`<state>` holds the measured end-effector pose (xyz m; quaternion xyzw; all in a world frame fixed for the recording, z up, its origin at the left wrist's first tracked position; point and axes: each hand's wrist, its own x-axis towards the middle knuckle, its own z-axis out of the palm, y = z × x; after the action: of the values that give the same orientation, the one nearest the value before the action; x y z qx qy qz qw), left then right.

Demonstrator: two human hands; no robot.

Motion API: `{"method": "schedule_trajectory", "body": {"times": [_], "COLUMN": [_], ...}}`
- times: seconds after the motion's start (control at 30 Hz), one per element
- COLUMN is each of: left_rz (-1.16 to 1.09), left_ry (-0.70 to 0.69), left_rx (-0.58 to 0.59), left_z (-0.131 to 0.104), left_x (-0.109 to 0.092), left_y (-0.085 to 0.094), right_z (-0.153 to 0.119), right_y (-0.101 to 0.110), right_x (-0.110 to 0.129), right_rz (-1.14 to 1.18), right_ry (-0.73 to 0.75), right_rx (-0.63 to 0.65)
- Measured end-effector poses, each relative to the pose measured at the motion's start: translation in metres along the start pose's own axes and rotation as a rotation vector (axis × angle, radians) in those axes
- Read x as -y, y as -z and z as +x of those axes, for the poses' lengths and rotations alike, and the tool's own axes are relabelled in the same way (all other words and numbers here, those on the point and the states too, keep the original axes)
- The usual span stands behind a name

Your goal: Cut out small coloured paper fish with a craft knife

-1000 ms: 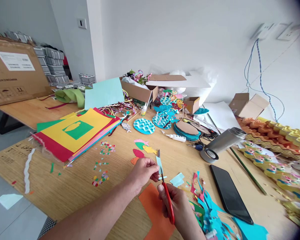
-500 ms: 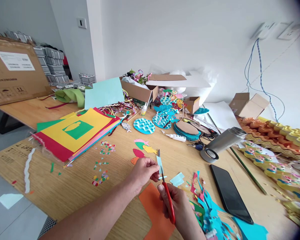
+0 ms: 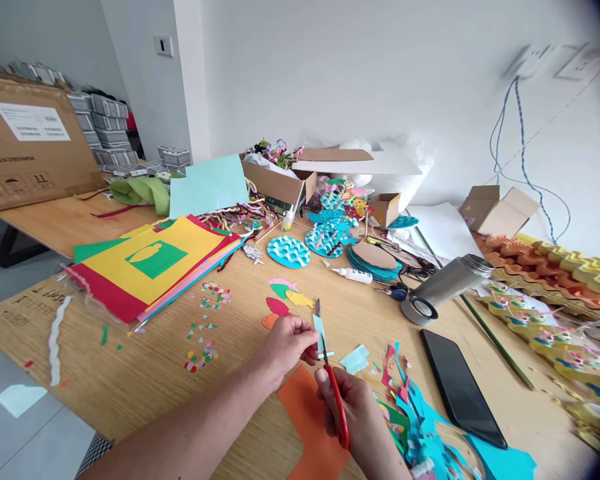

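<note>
Between the thumb and fingers of my left hand (image 3: pixel 293 341) is a small light-blue paper strip (image 3: pixel 319 325). My right hand (image 3: pixel 353 407) grips red-handled scissors (image 3: pixel 340 410), their blades pointing away from me and lying along the strip. Under my right hand lies an orange paper sheet (image 3: pixel 305 413). Just beyond my left hand rest paper fish cutouts: a yellow one (image 3: pixel 300 299), a red one (image 3: pixel 277 307) and several more in pink, green and orange. A light-blue paper scrap (image 3: pixel 355 359) lies right of the blades.
Coloured paper sheets (image 3: pixel 130 280) are stacked at left, near small confetti piles (image 3: pixel 215 295). A black phone (image 3: pixel 463 387), blue paper scraps (image 3: pixel 423 427) and a metal flask (image 3: pixel 447 287) lie at right. A glue bottle (image 3: pixel 353 275) and blue wavy discs (image 3: pixel 289 252) lie farther back.
Almost nothing differs. Both hands, the paper strip and the scissors stay in nearly the same place.
</note>
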<state>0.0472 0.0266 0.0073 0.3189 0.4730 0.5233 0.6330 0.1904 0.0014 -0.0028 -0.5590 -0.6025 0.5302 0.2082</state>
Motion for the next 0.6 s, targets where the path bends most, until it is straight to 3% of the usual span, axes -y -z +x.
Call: {"method": "schedule_trajectory", "body": {"times": [0.6], "left_rz": [-0.031], "left_ry": [-0.002], "left_rx": [-0.010], "left_z": [-0.0005], "left_x": [0.0008], "left_y": [-0.0012], "right_z": [-0.0036], "right_y": [-0.0014], "right_x": [0.0044], "right_rz": [0.029], "right_ry": [-0.010], "right_rx": [-0.011]}}
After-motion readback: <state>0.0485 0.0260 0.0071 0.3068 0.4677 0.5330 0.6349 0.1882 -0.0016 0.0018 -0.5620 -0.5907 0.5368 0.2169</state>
